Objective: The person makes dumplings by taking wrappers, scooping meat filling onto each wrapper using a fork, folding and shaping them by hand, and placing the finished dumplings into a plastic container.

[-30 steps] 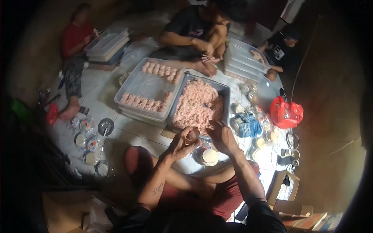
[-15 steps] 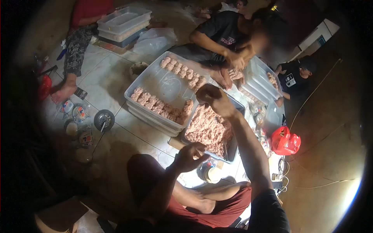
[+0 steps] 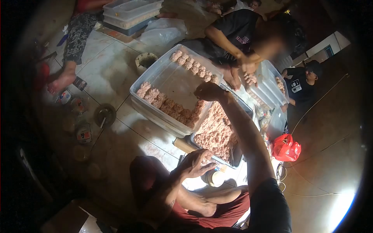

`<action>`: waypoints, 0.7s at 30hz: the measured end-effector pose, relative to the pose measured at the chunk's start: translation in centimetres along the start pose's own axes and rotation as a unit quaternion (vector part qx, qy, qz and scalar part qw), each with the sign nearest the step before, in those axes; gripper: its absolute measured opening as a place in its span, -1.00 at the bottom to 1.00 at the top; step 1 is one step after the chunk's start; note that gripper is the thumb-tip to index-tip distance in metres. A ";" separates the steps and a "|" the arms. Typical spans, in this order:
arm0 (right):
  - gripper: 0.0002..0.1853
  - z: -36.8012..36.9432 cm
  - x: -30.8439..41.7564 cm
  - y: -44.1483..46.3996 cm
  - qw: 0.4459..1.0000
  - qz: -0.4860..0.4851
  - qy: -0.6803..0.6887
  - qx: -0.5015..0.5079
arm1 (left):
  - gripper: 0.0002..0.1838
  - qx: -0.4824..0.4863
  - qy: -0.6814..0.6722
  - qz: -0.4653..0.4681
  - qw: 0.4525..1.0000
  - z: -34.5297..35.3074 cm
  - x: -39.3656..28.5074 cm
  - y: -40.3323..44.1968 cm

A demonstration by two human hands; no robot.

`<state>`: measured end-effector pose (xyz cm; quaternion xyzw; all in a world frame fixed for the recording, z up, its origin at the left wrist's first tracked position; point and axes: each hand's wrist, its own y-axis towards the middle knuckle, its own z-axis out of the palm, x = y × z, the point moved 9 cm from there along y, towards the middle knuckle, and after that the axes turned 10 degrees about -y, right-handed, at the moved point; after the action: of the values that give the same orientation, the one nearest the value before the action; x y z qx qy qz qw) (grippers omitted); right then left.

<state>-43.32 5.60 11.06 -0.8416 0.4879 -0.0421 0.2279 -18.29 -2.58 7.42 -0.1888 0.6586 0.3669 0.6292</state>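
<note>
My right hand (image 3: pixel 211 92) is over the right side of a clear plastic tub (image 3: pixel 167 77), its fingers curled downward. What they hold, if anything, is hidden. Rough balls of pinkish minced meat (image 3: pixel 159 100) line the tub's near edge, and more balls (image 3: pixel 192 66) run along the far edge. Beside the tub, a dark tray (image 3: pixel 243 155) holds a loose mass of minced meat (image 3: pixel 215 130). My left hand (image 3: pixel 196 163) hovers near the tray's front corner, fingers apart and nothing in them.
A co-worker (image 3: pixel 237 39) sits across, hands by stacked clear tubs (image 3: pixel 268 83). Another person's leg (image 3: pixel 74 50) is at upper left, near more stacked tubs (image 3: pixel 132 11). A jar (image 3: pixel 215 178), an ashtray (image 3: pixel 105 115) and a red plastic bag (image 3: pixel 286 147) stand on the floor.
My right hand has moved from above the minced meat to the tub's right side and lower. My left hand's fingers have spread further. The whole view has shifted slightly.
</note>
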 end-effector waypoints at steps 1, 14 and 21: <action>-0.64 0.1 -1.0 -0.2 0.995 0.062 0.065 -0.035 | -0.50 0.000 -0.001 0.001 1.000 0.1 0.3 0.0; -0.47 -1.2 0.0 -1.3 0.971 0.005 0.208 -0.113 | -0.49 -0.014 -0.003 0.042 0.999 0.4 0.8 -0.4; -0.31 -0.7 2.6 -3.2 0.998 0.036 0.009 0.046 | -0.54 0.032 0.031 -0.038 0.998 0.7 1.3 -0.2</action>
<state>-39.61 4.48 12.60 -0.8119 0.5171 -0.0637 0.2634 -17.87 -1.91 6.20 -0.2045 0.6817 0.3151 0.6278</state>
